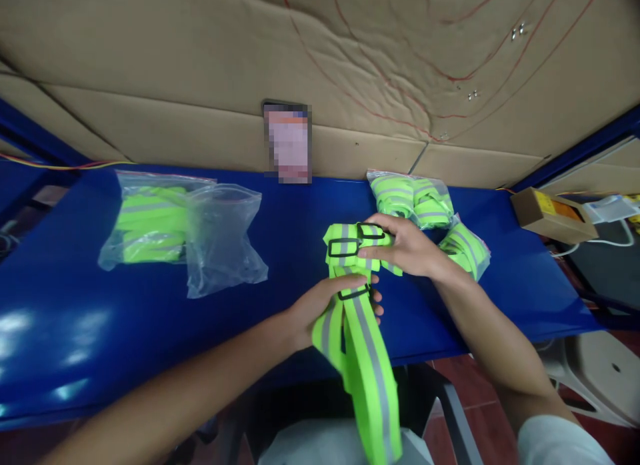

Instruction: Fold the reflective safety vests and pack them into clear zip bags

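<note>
A neon-green reflective strap (367, 358) with grey stripes and black plastic buckles hangs from my hands over the near edge of the blue table (150, 318). My left hand (325, 305) is closed round the straps just below a buckle. My right hand (407, 245) pinches the folded upper end of the strap, by two black buckles. Both hands are close together above the table's middle.
An empty clear zip bag (220, 241) lies left of centre, overlapping a bag filled with green straps (147, 225). Several bagged straps (420, 201) sit behind my right hand. A pixelated phone (287, 141) leans on the cardboard wall. A small cardboard box (553, 215) is at the right.
</note>
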The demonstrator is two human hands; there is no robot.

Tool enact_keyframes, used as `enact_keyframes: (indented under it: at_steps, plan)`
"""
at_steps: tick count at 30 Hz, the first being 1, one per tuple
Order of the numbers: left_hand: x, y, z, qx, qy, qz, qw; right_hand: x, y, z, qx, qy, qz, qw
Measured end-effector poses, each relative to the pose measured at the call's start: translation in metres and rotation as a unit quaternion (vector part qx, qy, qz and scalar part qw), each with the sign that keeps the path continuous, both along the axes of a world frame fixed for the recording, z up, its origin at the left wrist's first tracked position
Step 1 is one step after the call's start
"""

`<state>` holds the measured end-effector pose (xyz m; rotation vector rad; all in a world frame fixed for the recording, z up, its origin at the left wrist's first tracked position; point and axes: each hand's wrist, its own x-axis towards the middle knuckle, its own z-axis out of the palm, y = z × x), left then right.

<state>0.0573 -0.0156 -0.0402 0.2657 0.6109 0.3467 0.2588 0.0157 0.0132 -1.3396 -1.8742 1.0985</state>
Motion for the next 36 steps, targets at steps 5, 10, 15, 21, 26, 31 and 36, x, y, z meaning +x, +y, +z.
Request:
enact_keyframes:
  at_steps: [5,10,15,21,26,31,36]
  plan:
    - [0.001,0.003,0.002,0.004,0.020,0.075,0.997,-0.018,-0.015,-0.024,0.263,-0.173,-0.026,0.949]
    - [-0.003,0.005,0.001,0.048,0.000,0.074,0.996,-0.017,-0.022,-0.035,0.451,-0.259,0.049,0.853]
    - [-0.004,0.006,0.004,0.079,-0.042,0.085,0.992,-0.013,-0.021,-0.030,0.491,-0.317,0.075,0.808]
    - [-0.001,0.015,0.015,0.060,0.042,0.153,0.986,-0.004,-0.019,-0.020,0.343,-0.265,0.177,0.884]
    - [-0.003,0.014,0.010,0.072,0.045,0.149,0.985,0.007,-0.022,0.000,0.208,-0.136,0.240,0.938]
    - [-0.006,0.014,0.007,0.089,0.027,0.083,0.992,0.017,-0.018,0.014,0.172,-0.074,0.179,0.966]
    - [-0.008,0.008,0.007,0.146,0.006,0.017,0.989,0.020,-0.010,0.008,0.099,-0.022,0.046,0.994]
